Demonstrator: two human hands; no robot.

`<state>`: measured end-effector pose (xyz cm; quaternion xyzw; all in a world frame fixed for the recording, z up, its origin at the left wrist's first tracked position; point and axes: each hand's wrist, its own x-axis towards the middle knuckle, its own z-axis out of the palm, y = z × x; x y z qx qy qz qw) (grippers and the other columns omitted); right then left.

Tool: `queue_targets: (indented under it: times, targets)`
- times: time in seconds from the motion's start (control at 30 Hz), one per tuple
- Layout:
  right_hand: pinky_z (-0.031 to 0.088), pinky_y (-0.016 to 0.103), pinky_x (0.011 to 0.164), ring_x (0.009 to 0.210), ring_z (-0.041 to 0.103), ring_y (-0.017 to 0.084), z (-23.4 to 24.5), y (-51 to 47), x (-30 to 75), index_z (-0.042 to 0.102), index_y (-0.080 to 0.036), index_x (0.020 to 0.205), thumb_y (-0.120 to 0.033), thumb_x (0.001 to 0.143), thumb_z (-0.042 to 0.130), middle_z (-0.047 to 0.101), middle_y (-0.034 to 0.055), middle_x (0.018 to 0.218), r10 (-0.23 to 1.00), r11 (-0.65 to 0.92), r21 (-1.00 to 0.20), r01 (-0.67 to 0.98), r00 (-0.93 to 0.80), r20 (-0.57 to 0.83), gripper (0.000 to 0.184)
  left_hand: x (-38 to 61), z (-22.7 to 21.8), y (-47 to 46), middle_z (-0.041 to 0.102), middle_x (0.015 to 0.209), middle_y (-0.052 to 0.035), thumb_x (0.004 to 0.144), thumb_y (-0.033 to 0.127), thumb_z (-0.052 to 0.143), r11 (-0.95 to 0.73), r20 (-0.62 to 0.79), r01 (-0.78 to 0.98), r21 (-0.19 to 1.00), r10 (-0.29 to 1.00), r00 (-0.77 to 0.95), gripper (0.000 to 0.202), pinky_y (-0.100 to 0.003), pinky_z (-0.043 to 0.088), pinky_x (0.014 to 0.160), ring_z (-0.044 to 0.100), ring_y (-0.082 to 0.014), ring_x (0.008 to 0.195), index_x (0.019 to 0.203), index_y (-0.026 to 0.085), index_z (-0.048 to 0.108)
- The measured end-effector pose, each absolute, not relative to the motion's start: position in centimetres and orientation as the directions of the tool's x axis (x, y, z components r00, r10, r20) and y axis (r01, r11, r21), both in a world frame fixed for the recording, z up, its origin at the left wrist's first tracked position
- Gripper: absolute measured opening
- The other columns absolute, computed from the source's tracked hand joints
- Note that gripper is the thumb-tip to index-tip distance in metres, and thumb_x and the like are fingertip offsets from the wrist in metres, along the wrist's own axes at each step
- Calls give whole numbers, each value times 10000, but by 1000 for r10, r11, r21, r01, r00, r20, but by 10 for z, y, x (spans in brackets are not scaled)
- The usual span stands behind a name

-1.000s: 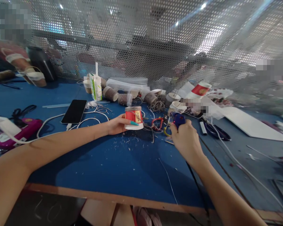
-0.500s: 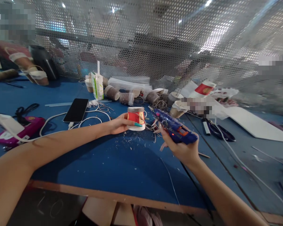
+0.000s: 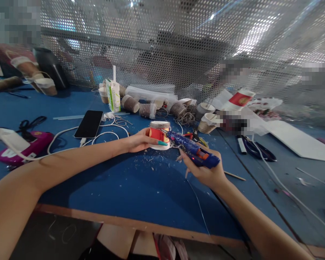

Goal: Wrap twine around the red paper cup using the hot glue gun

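A red and white paper cup, with grey-brown cord wound around its upper end, is held in my left hand just above the table. My left thumb, with a long teal nail, lies across its side. My right hand grips a blue hot glue gun with an orange part and a small lit red light. The glue gun's nozzle points left at the cup's side, by the lower edge of the cord; whether it touches, I cannot tell. Tools with red and yellow handles lie partly hidden behind the gun.
Cord-wrapped cups, a cord tangle and a drink carton stand along the back by a perforated metal screen. A phone with a white cable lies left. Scissors and a white board lie right.
My right hand has brought the glue gun left, its nozzle now at the cup. The cup and left hand sit slightly farther right in view. The head view has shifted a little.
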<state>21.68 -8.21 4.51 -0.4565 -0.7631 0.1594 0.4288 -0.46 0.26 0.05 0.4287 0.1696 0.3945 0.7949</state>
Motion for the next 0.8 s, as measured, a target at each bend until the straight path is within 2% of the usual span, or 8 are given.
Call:
queue_targets:
  times: [0.3, 0.5, 0.8]
  targets:
    - [513, 244, 406, 414, 596, 126, 44, -82, 216, 658, -219, 706, -325, 826, 699, 687, 8, 635, 835, 534, -642, 550, -221, 504, 165, -5, -1, 4, 757, 956, -72, 526, 107, 956, 300, 66, -455, 838, 773, 631, 579, -429, 471, 1073, 729, -183, 905, 1042, 123, 695]
    - [476, 232, 350, 347, 570, 122, 48, -83, 215, 621, -227, 660, -339, 819, 711, 659, -8, 580, 857, 506, -674, 539, -226, 462, 214, -5, 0, 3, 761, 934, -72, 548, 79, 927, 303, 60, -454, 838, 776, 628, 523, -418, 491, 1045, 727, -186, 899, 1023, 120, 711]
    - [484, 262, 405, 427, 587, 155, 44, -81, 219, 590, -239, 625, -331, 817, 689, 624, 0, 522, 843, 509, -624, 592, -199, 500, 234, -5, -1, 4, 772, 951, -88, 583, 57, 864, 285, 113, -479, 830, 755, 646, 460, -463, 478, 1071, 739, -237, 957, 1014, 139, 726]
